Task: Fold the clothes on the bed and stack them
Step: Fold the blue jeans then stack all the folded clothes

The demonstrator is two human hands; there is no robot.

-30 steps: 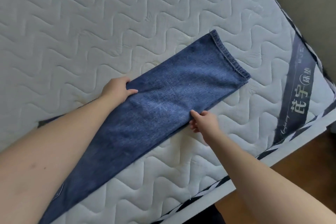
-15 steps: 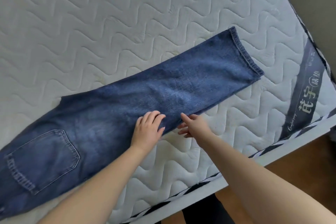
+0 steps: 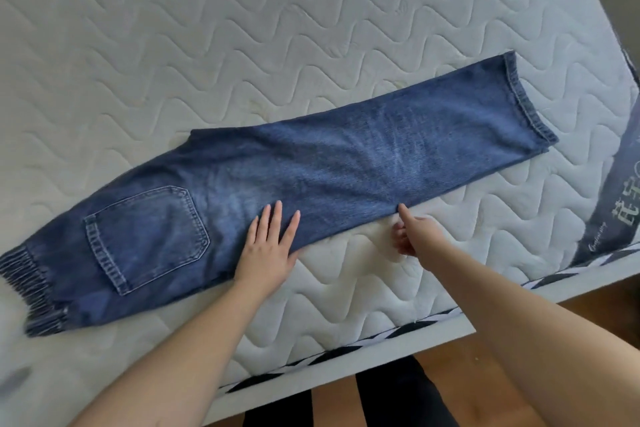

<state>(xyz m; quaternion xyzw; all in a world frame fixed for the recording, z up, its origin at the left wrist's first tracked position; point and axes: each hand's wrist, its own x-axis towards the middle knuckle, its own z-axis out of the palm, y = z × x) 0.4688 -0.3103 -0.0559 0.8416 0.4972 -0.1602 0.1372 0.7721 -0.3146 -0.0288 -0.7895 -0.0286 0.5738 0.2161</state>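
A pair of blue jeans (image 3: 346,163) lies flat on the white quilted mattress (image 3: 242,28), folded lengthwise, with the elastic waistband at the left and the leg hems at the right. A back pocket (image 3: 145,236) faces up. My left hand (image 3: 268,246) rests flat on the denim near the near edge, fingers straight. My right hand (image 3: 414,232) is at the near edge of the leg; its index finger points at the fabric edge and the other fingers are curled under, holding nothing that I can see.
The mattress's near edge (image 3: 346,354) has a black-and-white striped trim. A dark label with printed characters (image 3: 620,204) is on its right side. Wooden floor (image 3: 606,315) and my dark-clad legs (image 3: 391,399) show below the bed.
The view has shifted so the waistband and pocket are in sight. My left hand came from the leg's far edge to its near side and slid left, flattening out.
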